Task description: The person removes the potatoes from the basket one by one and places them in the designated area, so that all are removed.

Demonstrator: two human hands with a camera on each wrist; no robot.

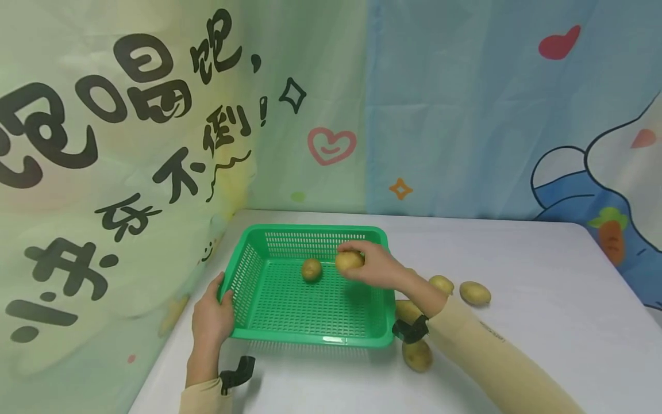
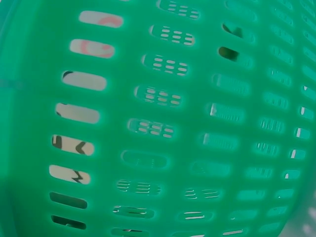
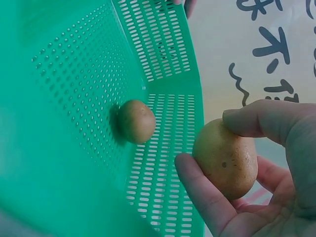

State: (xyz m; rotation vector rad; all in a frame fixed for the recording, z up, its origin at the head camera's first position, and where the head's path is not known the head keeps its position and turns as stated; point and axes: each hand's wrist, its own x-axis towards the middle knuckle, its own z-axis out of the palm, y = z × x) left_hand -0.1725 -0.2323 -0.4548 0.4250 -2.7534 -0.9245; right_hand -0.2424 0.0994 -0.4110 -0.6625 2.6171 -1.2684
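A green plastic basket [image 1: 310, 341] with slotted walls stands on the white table. My left hand [image 1: 213, 313] grips its left rim, thumb on the inner side; the left wrist view is filled by the basket's slotted wall [image 2: 192, 113]. My right hand [image 1: 373, 265] holds a potato [image 1: 349, 261] over the basket's back right part. In the right wrist view the held potato [image 3: 225, 160] sits between thumb and fingers. Another potato [image 1: 311, 269] lies on the basket floor towards the back, left of the held one.
Several potatoes lie on the table right of the basket, partly behind my right forearm: one potato [image 1: 474, 293] farthest right, another potato [image 1: 417, 355] near the basket's front right corner. A printed curtain [image 1: 455, 115] hangs behind and along the left side of the table [image 1: 543, 322].
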